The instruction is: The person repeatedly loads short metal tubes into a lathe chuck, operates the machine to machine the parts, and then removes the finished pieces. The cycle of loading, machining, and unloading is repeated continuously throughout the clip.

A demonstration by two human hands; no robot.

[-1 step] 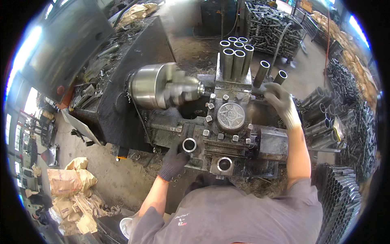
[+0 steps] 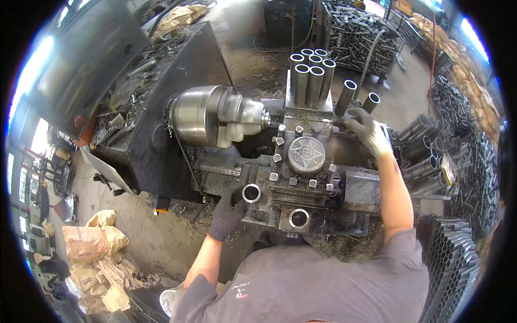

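Observation:
My left hand (image 2: 228, 216), in a dark glove, grips a short metal tube (image 2: 251, 192) near the front of the lathe carriage; its open end faces up. My right hand (image 2: 364, 128), in a grey glove with a pale cuff, is curled behind the square tool post (image 2: 307, 154), just below two standing tubes (image 2: 346, 98). What its fingers hold, if anything, is hidden. At left, the lathe chuck (image 2: 200, 116) has smeared jaws (image 2: 240, 117). Another tube (image 2: 299, 217) stands upright at the carriage's front edge.
Several tubes (image 2: 315, 75) stand on a block behind the tool post. More tubes (image 2: 428, 148) lean on a rack at right, above a stack of tubes (image 2: 449, 269). A full metal bin (image 2: 362, 40) stands at the back. Torn paper sacks (image 2: 97, 242) lie on the floor at left.
The chuck jaws show at a different angle. My right hand's fingers are slightly more curled; my left hand stays on its tube.

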